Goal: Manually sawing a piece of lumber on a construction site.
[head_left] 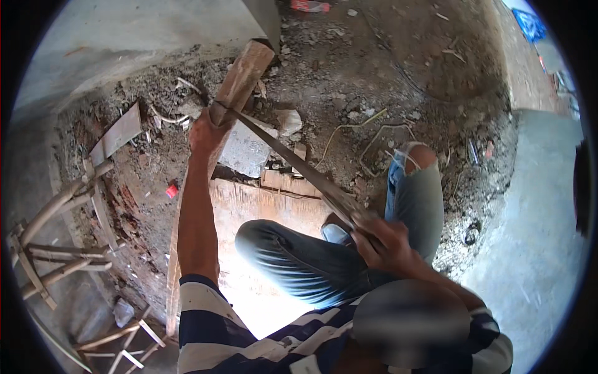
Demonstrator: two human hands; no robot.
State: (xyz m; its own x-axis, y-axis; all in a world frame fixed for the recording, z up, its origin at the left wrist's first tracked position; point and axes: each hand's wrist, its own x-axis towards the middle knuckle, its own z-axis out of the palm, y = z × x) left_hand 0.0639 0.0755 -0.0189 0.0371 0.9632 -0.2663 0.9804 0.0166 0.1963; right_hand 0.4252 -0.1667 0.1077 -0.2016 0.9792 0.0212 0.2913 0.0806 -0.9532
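Observation:
My left hand [208, 129] is closed around a long, rough wooden plank [246, 70], which runs diagonally from the upper middle toward the bottom left. A long tapered saw [293, 161] lies across the plank just beside that hand. Its handle end is in my right hand [380, 242], closed and slightly blurred, above my bent legs. Beneath the plank sit a pale grey slab [242, 149] and a light plywood sheet [240, 199].
Crossed sticks [59, 252] lie at the left near a thin board [115, 134]. Rubble, wire [339, 128] and a small red item [172, 191] are on the dirt. A concrete block wall [156, 28] stands at top left; a blue bag [528, 23] is far right.

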